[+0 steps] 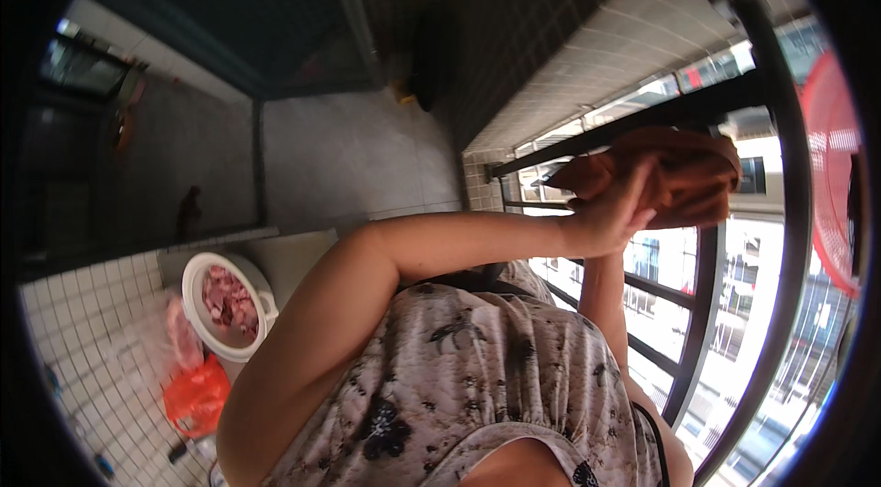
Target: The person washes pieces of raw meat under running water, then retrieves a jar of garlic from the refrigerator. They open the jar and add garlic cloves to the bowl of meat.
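Note:
A brown cloth (pixel 688 177) hangs over a black metal rail in front of me to the right. My left hand (pixel 609 215) reaches across my body and lies against the cloth, its fingers stretched out and partly blurred. Whether those fingers grip any fabric is unclear. Below it, my right forearm (pixel 606 294) comes up to the same spot. The left hand and the cloth cover most of my right hand, so its grip cannot be made out.
Black railing bars (pixel 795 163) stand at the right, with a red mesh basket (pixel 833 170) beyond. On the left, a white pot (pixel 199 280) holding raw meat pieces (pixel 230 301) stands by an orange plastic bag (pixel 199 397). Grey tiled floor (pixel 351 156) lies ahead.

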Demonstrator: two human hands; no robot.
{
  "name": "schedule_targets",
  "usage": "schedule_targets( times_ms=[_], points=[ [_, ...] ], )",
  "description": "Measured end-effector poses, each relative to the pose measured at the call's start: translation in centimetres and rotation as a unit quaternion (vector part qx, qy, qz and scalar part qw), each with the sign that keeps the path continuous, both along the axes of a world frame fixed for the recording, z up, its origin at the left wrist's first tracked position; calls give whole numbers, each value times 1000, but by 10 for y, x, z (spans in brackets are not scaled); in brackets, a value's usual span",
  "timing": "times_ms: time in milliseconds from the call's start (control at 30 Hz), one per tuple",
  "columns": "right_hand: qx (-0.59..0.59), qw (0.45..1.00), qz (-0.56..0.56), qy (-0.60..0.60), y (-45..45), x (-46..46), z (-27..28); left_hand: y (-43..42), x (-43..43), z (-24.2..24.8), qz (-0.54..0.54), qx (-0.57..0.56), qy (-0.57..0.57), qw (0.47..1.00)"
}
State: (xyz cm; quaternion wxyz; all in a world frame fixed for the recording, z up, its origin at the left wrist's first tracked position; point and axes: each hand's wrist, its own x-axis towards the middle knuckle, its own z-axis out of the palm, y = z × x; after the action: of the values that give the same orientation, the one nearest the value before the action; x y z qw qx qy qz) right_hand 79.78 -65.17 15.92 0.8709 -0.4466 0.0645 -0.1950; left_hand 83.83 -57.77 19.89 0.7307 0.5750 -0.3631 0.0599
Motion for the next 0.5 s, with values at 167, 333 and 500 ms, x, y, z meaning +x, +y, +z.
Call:
schedule_targets(
  times_ms=[167, 333, 500],
  points=[
    [96, 976, 182, -75, -1, -14, -13, 0, 18, 9, -96, -30, 22, 995],
    [0, 977, 124, 172, 26, -32, -53, 11, 52, 44, -79, 47, 35, 995],
    [-69, 928, 296, 214, 19, -4, -94, 34, 78, 47, -158, 95, -101, 978]
  ],
)
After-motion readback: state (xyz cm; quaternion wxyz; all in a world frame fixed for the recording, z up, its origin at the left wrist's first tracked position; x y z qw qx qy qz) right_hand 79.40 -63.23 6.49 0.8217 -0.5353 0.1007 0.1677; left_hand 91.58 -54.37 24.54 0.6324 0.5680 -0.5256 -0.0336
